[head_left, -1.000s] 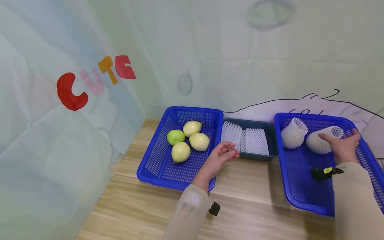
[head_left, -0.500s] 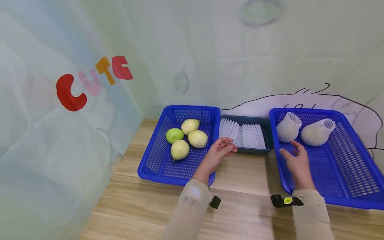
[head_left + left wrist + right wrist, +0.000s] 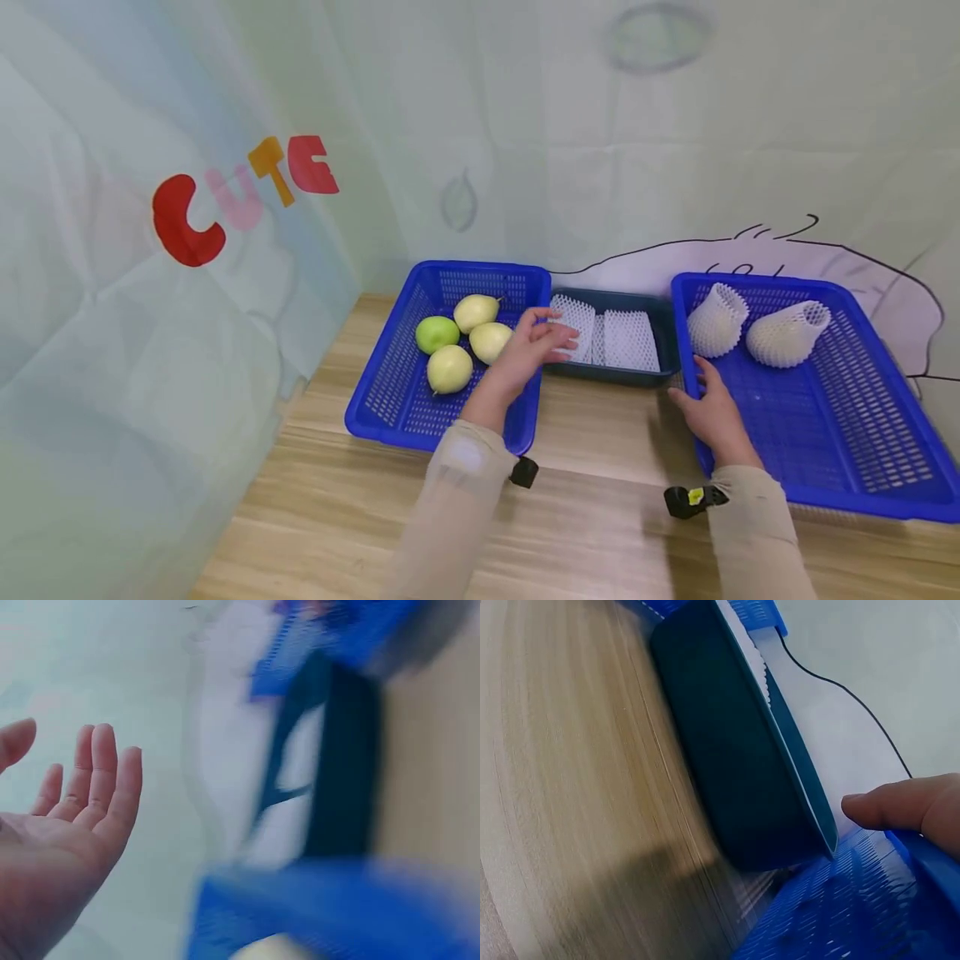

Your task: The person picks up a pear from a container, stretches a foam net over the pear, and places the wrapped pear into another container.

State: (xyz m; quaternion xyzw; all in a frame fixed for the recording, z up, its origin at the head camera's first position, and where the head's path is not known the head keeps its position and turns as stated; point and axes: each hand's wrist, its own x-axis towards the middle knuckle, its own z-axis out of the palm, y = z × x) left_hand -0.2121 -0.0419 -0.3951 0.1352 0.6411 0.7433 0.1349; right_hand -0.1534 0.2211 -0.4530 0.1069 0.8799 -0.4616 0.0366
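Observation:
My left hand (image 3: 528,346), fingers relaxed and holding nothing, hovers over the right rim of the left blue basket (image 3: 375,433). Inside that basket lie several pale yellow pears (image 3: 450,369) and a green fruit (image 3: 437,335); the hand partly covers one pear. Right by the near left rim of the other blue basket (image 3: 832,442) is my right hand (image 3: 716,417), its thumb apart from the fingers. Two pears in white foam net sleeves, the left one (image 3: 717,321) and the right one (image 3: 787,335), rest at the back of this basket.
Between the baskets stands a dark green tray (image 3: 637,379) holding flat white foam net sleeves (image 3: 632,340). All stand on a wooden table (image 3: 585,533). Behind them hangs a printed cloth backdrop (image 3: 525,167), with coloured letters on the left.
My right hand has left the right sleeved pear and moved left to the basket's near left rim. My left hand has shifted slightly up and left, over the left basket's rim.

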